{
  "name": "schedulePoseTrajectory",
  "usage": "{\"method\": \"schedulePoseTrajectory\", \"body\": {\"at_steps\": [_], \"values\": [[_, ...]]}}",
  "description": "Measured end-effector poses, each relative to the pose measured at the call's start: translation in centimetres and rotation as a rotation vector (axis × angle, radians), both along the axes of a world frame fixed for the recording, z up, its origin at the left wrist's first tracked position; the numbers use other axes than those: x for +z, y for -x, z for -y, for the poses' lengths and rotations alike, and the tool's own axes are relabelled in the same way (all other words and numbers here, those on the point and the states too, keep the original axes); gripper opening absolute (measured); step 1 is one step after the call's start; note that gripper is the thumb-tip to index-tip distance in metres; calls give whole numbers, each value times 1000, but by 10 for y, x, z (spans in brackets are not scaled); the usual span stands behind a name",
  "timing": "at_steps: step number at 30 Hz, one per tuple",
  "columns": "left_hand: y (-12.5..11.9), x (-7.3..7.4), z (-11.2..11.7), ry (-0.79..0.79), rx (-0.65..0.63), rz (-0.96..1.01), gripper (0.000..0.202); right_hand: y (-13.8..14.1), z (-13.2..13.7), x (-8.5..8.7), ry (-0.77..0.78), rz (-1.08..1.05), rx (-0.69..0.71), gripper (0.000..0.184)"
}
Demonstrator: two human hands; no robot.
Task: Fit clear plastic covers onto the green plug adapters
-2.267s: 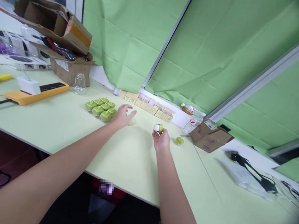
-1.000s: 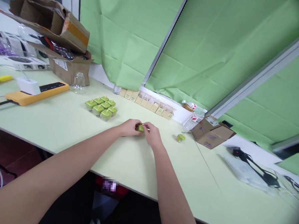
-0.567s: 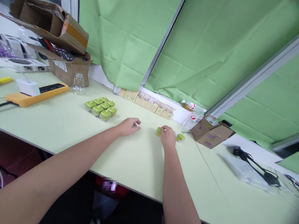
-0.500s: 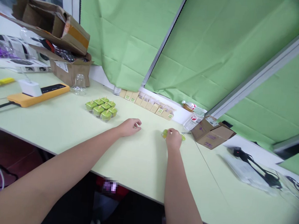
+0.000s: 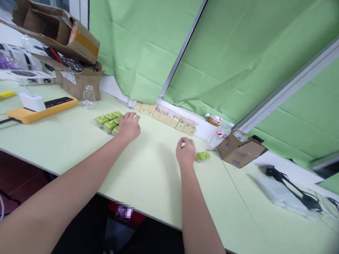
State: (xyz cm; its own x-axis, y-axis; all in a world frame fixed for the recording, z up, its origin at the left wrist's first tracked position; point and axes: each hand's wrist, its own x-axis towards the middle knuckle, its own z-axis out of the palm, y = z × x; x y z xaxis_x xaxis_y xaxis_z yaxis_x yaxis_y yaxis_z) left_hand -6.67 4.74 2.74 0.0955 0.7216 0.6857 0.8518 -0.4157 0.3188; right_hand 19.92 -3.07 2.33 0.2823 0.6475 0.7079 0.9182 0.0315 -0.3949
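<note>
My left hand (image 5: 129,126) is above the right side of a cluster of small green-topped clear containers (image 5: 109,126), each with a pale yellowish bit on top. Its fingers are apart and bent downward, hiding part of the cluster; I see nothing held in them. My right hand (image 5: 186,152) hovers over the pale table, fingers loosely curled with a gap between thumb and forefinger, and nothing shows in it. Just right of it lies a smaller group of the same green containers (image 5: 203,156), partly covered by the hand.
Along the wall runs a row of small tan boxes (image 5: 166,116). Plastic bottles (image 5: 218,137) and a cardboard box (image 5: 239,149) stand at right. Leftward are a clear jar (image 5: 88,97), an orange power strip (image 5: 57,105) and open cardboard boxes (image 5: 81,82).
My right hand has come off the small green group and shifted left, uncovering more of it. My left hand has moved left and away from me, over the larger cluster.
</note>
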Motion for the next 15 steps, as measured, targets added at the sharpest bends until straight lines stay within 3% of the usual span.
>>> {"method": "schedulePoseTrajectory", "body": {"at_steps": [3,10,12,15], "values": [[8,1,-4,155,89,-80,36,17,-1,-6,73,26,153,24],[11,6,-12,269,27,-98,43,12,1,-4,114,-56,187,21],[4,5,-10,253,-85,-32,40,18,0,-4,138,-94,236,21],[-19,1,3,208,-471,69,34,31,-2,-6,222,-238,401,31]]}}
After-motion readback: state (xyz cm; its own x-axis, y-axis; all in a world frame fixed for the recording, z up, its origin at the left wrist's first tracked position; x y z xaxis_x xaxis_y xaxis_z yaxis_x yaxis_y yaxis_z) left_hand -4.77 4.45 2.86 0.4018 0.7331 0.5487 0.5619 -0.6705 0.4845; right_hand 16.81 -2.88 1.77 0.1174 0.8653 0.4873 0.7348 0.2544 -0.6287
